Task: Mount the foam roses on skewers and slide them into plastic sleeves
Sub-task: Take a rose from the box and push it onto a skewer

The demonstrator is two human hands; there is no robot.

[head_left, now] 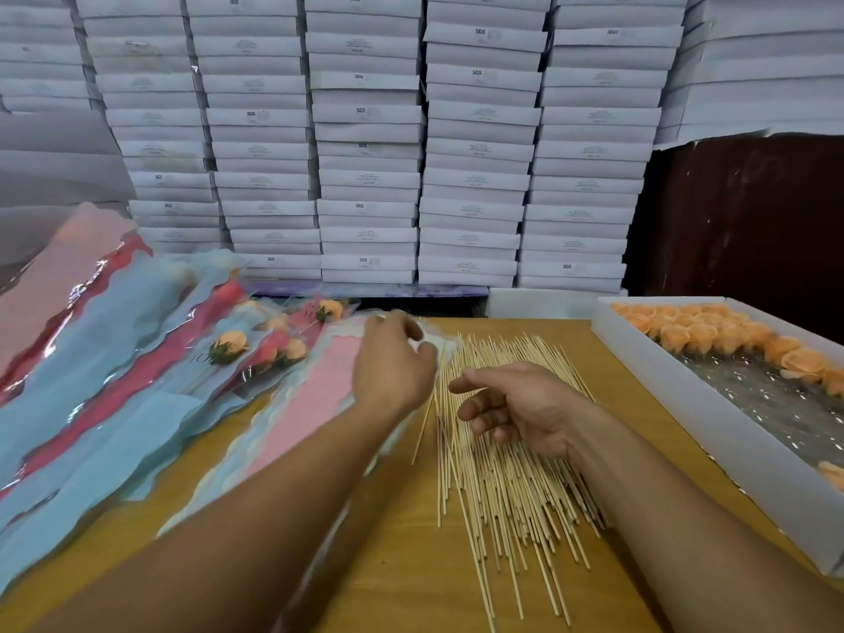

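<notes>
A loose pile of wooden skewers (502, 472) lies spread on the wooden table (402, 564). My right hand (516, 408) hovers just above the pile, fingers loosely curled, holding nothing. My left hand (395, 363) reaches over the top end of a stack of pink and blue plastic sleeves (315, 395), fingers curled down at its upper edge; whether it pinches a sleeve cannot be seen. Orange foam roses (712, 335) fill the far end of a white tray (685, 404) at the right. Several sleeved roses (230, 344) lie at the left.
More pink, red and blue sleeves (91, 381) fan out over the table's left side. Stacks of white cardboard boxes (370, 153) form a wall behind the table. A dark red panel (753, 212) stands behind the tray at the right.
</notes>
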